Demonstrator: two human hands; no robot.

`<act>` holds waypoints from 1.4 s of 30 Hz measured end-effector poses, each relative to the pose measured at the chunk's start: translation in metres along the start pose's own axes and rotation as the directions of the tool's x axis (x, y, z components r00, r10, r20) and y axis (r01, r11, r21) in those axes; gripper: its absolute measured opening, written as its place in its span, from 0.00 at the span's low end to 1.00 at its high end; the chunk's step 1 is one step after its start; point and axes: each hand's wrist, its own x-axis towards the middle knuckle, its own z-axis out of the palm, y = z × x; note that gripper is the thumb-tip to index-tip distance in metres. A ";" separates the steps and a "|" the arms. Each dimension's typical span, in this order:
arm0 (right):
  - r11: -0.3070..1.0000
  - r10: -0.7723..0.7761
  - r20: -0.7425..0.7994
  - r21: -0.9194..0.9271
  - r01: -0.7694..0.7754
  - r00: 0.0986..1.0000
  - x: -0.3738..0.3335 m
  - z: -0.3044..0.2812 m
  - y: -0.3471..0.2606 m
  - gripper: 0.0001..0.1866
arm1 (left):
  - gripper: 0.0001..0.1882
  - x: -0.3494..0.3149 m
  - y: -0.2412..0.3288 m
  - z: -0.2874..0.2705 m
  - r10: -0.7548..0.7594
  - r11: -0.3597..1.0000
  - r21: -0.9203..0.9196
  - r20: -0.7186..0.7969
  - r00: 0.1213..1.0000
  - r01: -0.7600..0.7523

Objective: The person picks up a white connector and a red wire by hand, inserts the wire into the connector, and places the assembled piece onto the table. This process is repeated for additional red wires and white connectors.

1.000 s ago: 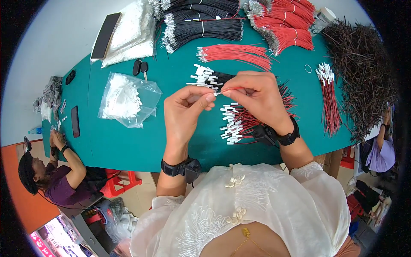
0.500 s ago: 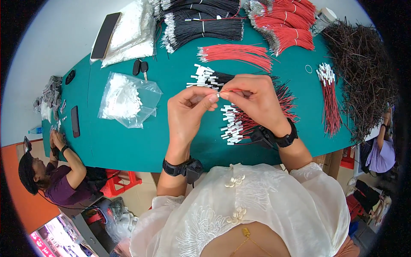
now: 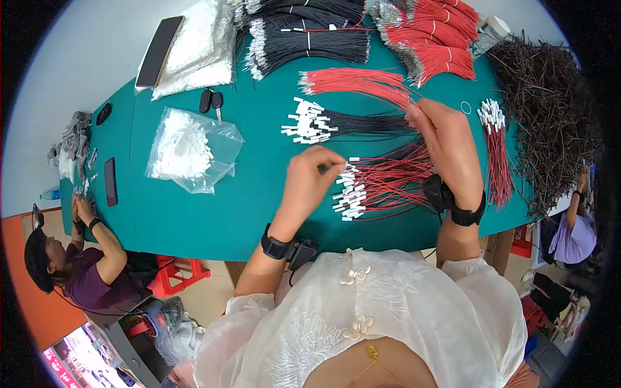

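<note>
My left hand (image 3: 312, 180) has thumb and forefinger pinched together at the edge of a pile of red and black wires (image 3: 394, 178) with white connectors. Whatever sits in that pinch is too small to make out. Further right, my right hand (image 3: 448, 139) closes its fingertips on the right-hand ends of loose red wires (image 3: 356, 79). Between the hands and those red wires lies a bunch of black wires (image 3: 369, 124), white connectors (image 3: 309, 121) on its left end. Each wrist wears a black strap with a small device.
Tied black wire bundles (image 3: 310, 48) and red ones (image 3: 443, 61) line the back. Left are a bag of white connectors (image 3: 184, 152), keys (image 3: 212, 102) and phones (image 3: 160, 52). Right are a finished-looking wire bunch (image 3: 498, 155) and a dark tangled heap (image 3: 550, 123). A co-worker (image 3: 81, 255) sits left.
My hands have parted. The left moved down to the connector pile; the right moved right and up to the red wire ends. The red wire and connector held between them have left that spot.
</note>
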 end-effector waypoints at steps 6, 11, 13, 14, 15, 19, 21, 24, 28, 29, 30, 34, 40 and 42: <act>0.980 0.064 0.068 0.186 -0.076 0.996 -0.001 0.006 -0.005 0.11 | 0.10 0.011 -0.005 -0.019 0.082 0.979 0.199 -0.149 0.985 -0.051; 0.977 -0.100 0.111 0.200 0.076 0.989 -0.002 0.057 -0.004 0.09 | 0.08 0.017 -0.014 -0.016 0.141 0.886 0.463 -0.234 0.962 -0.017; 0.958 -0.092 0.119 0.282 0.055 0.989 0.000 0.063 -0.011 0.08 | 0.08 0.018 -0.015 -0.018 0.173 0.860 0.508 -0.230 0.958 -0.033; 0.932 -0.084 0.130 0.361 0.032 0.988 0.001 0.066 -0.013 0.08 | 0.07 0.018 -0.016 -0.021 0.186 0.868 0.493 -0.227 0.956 -0.052; 0.899 -0.077 0.142 0.438 0.007 0.987 0.002 0.067 -0.015 0.07 | 0.07 0.018 -0.016 -0.025 0.199 0.876 0.477 -0.225 0.954 -0.070; 0.829 -0.015 0.194 0.551 -0.096 0.981 0.005 0.071 -0.014 0.06 | 0.06 0.015 0.003 -0.031 -0.001 0.999 0.042 -0.269 0.963 0.012; 0.811 -0.017 0.191 0.577 -0.098 0.981 0.006 0.072 -0.015 0.06 | 0.05 0.014 0.015 -0.035 -0.112 0.982 -0.177 -0.256 0.960 0.067; 0.772 -0.031 0.188 0.628 -0.097 0.982 0.007 0.071 -0.017 0.06 | 0.04 0.012 0.032 -0.040 -0.169 0.855 -0.517 -0.183 0.968 0.052; 0.751 -0.048 0.216 0.652 -0.107 0.975 0.007 0.070 -0.020 0.06 | 0.05 0.011 0.039 -0.044 -0.157 0.810 -0.585 -0.146 0.977 0.043; 0.751 -0.052 0.229 0.650 -0.113 0.972 0.007 0.069 -0.020 0.06 | 0.05 0.011 0.040 -0.044 -0.158 0.809 -0.586 -0.144 0.977 0.044; 0.752 -0.056 0.242 0.649 -0.119 0.969 0.007 0.069 -0.020 0.05 | 0.06 0.011 0.041 -0.043 -0.153 0.819 -0.573 -0.158 0.976 0.035; 0.763 -0.066 0.258 0.635 -0.118 0.964 0.007 0.068 -0.021 0.06 | 0.06 0.011 0.043 -0.042 -0.138 0.841 -0.540 -0.190 0.972 0.014; 0.723 -0.073 0.314 0.671 -0.167 0.947 0.006 0.068 -0.018 0.09 | 0.06 0.009 0.043 -0.042 -0.145 0.827 -0.562 -0.194 0.970 0.011; 0.679 -0.065 0.355 0.701 -0.219 0.933 0.005 0.071 -0.016 0.10 | 0.06 0.009 0.045 -0.042 -0.153 0.827 -0.561 -0.192 0.969 0.019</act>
